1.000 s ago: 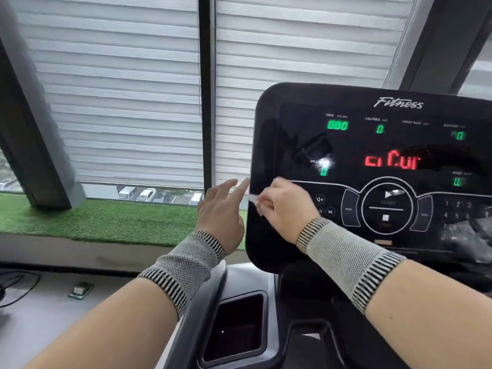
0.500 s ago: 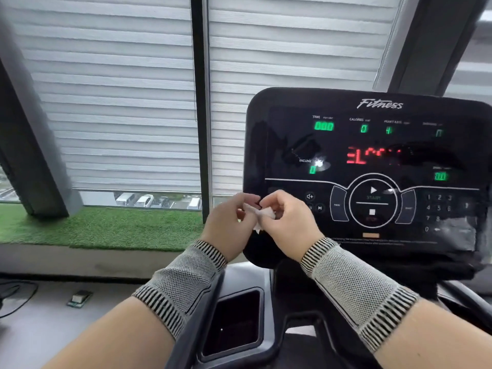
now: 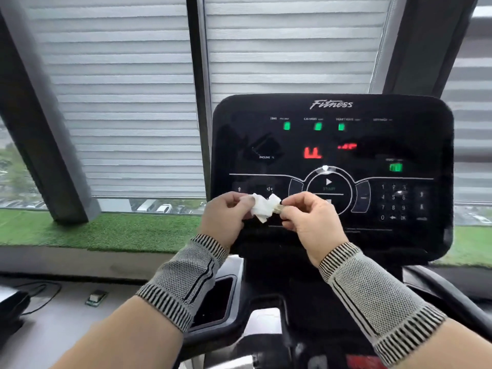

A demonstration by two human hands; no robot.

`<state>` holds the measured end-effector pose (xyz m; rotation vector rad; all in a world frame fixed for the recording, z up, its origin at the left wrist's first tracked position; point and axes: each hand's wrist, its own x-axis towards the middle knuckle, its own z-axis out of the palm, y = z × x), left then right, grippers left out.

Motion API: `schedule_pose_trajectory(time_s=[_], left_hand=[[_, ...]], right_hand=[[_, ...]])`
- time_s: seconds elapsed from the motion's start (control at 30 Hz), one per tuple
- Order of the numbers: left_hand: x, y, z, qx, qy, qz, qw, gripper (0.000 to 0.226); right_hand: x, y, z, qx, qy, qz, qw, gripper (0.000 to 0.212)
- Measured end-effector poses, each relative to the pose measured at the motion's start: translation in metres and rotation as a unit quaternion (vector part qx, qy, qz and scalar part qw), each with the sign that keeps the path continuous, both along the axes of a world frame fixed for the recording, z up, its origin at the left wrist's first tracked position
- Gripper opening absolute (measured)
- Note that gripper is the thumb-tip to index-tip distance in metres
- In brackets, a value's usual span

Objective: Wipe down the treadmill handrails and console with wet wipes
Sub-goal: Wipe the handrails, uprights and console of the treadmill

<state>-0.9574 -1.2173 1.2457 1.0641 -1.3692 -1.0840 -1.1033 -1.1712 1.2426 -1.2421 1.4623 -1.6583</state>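
Note:
The black treadmill console (image 3: 332,145) stands upright in front of me, its green and red displays lit. A small crumpled white wet wipe (image 3: 262,207) hangs in front of the console's lower left part. My left hand (image 3: 226,217) pinches its left side and my right hand (image 3: 311,219) pinches its right side, so the wipe is stretched between them. Both wrists wear grey knitted bands. A dark handrail (image 3: 452,294) curves down at the lower right.
A black cup-holder recess (image 3: 215,299) sits below the console on the left. Behind it are a window with white blinds (image 3: 119,102), a green turf ledge (image 3: 101,230), a slanted dark pillar (image 3: 40,123), and on the floor a small device (image 3: 95,298) and a cable (image 3: 42,294).
My left hand came in from beside the console and took hold of the wipe. Both hands then pulled it apart, so more of the wipe shows between them now.

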Motion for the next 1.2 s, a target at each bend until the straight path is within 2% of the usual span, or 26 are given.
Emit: schedule_pose_trajectory(time_s=[0.1, 0.27, 0.4, 0.43, 0.5, 0.57, 0.63, 0.73, 0.8, 0.87, 0.97, 1.1, 1.2], left_hand=[[-0.036, 0.028, -0.002, 0.066, 0.063, -0.019, 0.996, 0.019], [-0.083, 0.075, -0.001, 0.127, 0.11, -0.081, 0.982, 0.017], [-0.1, 0.1, -0.006, 0.15, 0.151, -0.045, 0.976, 0.015], [-0.102, 0.105, -0.009, 0.15, 0.149, -0.033, 0.977, 0.015], [-0.105, 0.113, -0.012, 0.137, 0.138, -0.019, 0.981, 0.016], [-0.107, 0.119, -0.016, 0.106, 0.094, -0.014, 0.99, 0.015], [-0.107, 0.123, -0.016, 0.085, 0.053, -0.017, 0.995, 0.012], [-0.108, 0.124, -0.013, 0.115, 0.007, -0.042, 0.992, 0.004], [-0.106, 0.12, -0.014, 0.129, -0.056, -0.045, 0.989, 0.01], [-0.102, 0.118, -0.014, 0.13, -0.093, -0.043, 0.986, 0.017], [-0.089, 0.114, -0.012, 0.11, -0.086, -0.022, 0.99, 0.02], [-0.068, 0.108, -0.007, 0.107, -0.067, 0.011, 0.992, 0.016], [-0.052, 0.106, 0.0, 0.158, 0.032, 0.0, 0.987, 0.022]], right_hand=[[-0.03, 0.022, -0.003, 0.017, 0.006, 0.023, 1.0, 0.01], [-0.075, 0.051, -0.017, 0.039, 0.06, 0.06, 0.996, 0.011], [-0.093, 0.07, -0.028, 0.074, 0.057, 0.108, 0.99, 0.011], [-0.095, 0.074, -0.029, 0.071, 0.063, 0.12, 0.988, 0.015], [-0.096, 0.083, -0.03, 0.045, 0.134, 0.122, 0.982, 0.026], [-0.093, 0.092, -0.032, 0.005, 0.212, 0.107, 0.972, 0.025], [-0.092, 0.097, -0.032, -0.019, 0.221, 0.088, 0.971, 0.01], [-0.096, 0.096, -0.03, -0.004, 0.221, 0.05, 0.974, 0.016], [-0.097, 0.092, -0.027, 0.027, 0.176, 0.033, 0.983, 0.014], [-0.093, 0.088, -0.025, 0.061, 0.059, 0.041, 0.996, 0.017], [-0.086, 0.084, -0.022, 0.086, -0.098, 0.056, 0.99, 0.02], [-0.074, 0.086, -0.017, 0.071, -0.135, 0.09, 0.984, 0.017], [-0.064, 0.086, -0.017, 0.085, -0.117, 0.113, 0.983, 0.016]])
